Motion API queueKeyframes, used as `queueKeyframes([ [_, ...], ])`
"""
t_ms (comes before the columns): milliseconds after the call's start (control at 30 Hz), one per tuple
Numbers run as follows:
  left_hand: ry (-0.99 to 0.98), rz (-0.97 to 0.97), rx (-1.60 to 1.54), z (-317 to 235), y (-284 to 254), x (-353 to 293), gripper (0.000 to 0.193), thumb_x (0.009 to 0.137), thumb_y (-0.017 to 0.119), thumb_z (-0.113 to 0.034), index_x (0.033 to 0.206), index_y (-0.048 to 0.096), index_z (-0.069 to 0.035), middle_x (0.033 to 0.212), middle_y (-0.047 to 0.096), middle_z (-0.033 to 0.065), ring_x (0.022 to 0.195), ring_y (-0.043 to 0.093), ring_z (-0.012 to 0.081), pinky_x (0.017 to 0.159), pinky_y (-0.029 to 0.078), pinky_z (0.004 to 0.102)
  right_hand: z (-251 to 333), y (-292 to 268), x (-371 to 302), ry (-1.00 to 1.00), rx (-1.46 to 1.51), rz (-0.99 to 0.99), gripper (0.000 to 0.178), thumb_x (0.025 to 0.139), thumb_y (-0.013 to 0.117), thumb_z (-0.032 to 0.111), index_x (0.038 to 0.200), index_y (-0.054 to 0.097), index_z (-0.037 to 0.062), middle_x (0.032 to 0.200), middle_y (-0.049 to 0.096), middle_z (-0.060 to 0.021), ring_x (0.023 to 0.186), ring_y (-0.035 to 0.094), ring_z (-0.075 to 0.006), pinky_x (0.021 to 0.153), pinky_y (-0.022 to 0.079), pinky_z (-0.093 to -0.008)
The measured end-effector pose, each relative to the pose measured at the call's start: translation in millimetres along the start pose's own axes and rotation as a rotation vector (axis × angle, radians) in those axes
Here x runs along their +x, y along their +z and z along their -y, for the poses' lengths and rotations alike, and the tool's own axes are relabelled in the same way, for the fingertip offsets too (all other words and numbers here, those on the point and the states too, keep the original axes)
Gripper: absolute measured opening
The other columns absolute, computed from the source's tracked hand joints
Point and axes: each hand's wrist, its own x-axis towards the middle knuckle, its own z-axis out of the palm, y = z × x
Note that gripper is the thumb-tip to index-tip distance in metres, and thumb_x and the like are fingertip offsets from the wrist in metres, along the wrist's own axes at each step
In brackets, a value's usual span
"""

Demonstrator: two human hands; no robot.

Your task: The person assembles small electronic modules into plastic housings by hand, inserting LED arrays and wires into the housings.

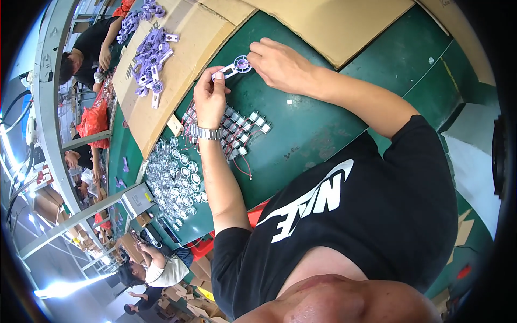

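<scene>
Both my hands are on a light purple plastic part [230, 70], a flat arm with a spoked ring at one end. My left hand [211, 99], with a metal watch at the wrist, pinches the arm end between thumb and fingers. At the ring, my right hand [280, 64] has its fingertips closed on the rim; whether they also hold something small is hidden. Below my left hand, several small silver motors [235, 126] with thin red wires lie in rows on the green table [318, 121].
Cardboard [186, 35] to the left bears a heap of similar purple parts [153, 56]. Clear round plastic pieces [175, 175] cover the table's near left. Another cardboard sheet [334, 27] lies at the back. A metal frame [48, 107] and a co-worker [94, 48] are beyond the left edge.
</scene>
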Motion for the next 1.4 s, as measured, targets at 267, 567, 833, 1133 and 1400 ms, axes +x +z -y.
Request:
queueKeyframes([
  [267,-0.126,0.058,-0.291,5.2,-6.7,1.8,0.025,0.105,0.056,-0.019,0.111,0.068,0.002,0.076,0.057,-0.0021,0.063,0.053,0.0082,0.059,0.048,0.0245,1.3,-1.9,0.7,-0.134,0.066,-0.021,0.014,0.082,0.066,-0.001,0.096,0.066,-0.0022,0.088,0.053,-0.0105,0.085,0.055,-0.0285,0.077,0.049,-0.0386],
  [567,-0.120,0.129,-0.250,-2.9,-5.6,-4.9,0.023,0.103,0.058,-0.018,0.109,0.070,0.000,0.079,0.061,-0.0004,0.065,0.056,0.0097,0.063,0.048,0.0246,0.8,1.2,-4.1,-0.070,0.112,-0.007,0.013,0.082,0.069,0.000,0.095,0.068,-0.0008,0.089,0.053,-0.0103,0.088,0.055,-0.0284,0.077,0.050,-0.0399],
  [833,-0.138,0.159,-0.249,-7.3,-2.7,-8.9,0.025,0.104,0.056,-0.019,0.112,0.069,0.001,0.081,0.060,-0.0009,0.068,0.054,0.0092,0.066,0.049,0.0256,6.0,9.1,-7.3,0.077,0.212,-0.021,0.006,0.090,0.068,0.004,0.092,0.065,-0.0007,0.091,0.056,-0.0130,0.087,0.058,-0.0325,0.077,0.050,-0.0438],
  [1133,-0.144,0.166,-0.322,-9.0,-2.1,-9.8,0.023,0.104,0.056,-0.016,0.112,0.069,0.001,0.084,0.065,0.0014,0.065,0.057,0.0101,0.065,0.047,0.0240,9.8,11.6,-4.8,0.076,0.305,-0.165,0.008,0.092,0.065,0.003,0.095,0.058,0.0003,0.092,0.057,-0.0137,0.085,0.059,-0.0353,0.073,0.049,-0.0455],
  [1400,-0.211,0.249,-0.647,-8.1,-5.9,-8.9,0.025,0.104,0.056,-0.014,0.117,0.066,0.005,0.078,0.054,-0.0005,0.069,0.050,0.0097,0.073,0.053,0.0313,12.6,8.0,-1.7,0.077,0.370,-0.210,0.006,0.093,0.067,0.005,0.095,0.063,0.0011,0.088,0.059,-0.0129,0.082,0.059,-0.0328,0.072,0.049,-0.0424],
])
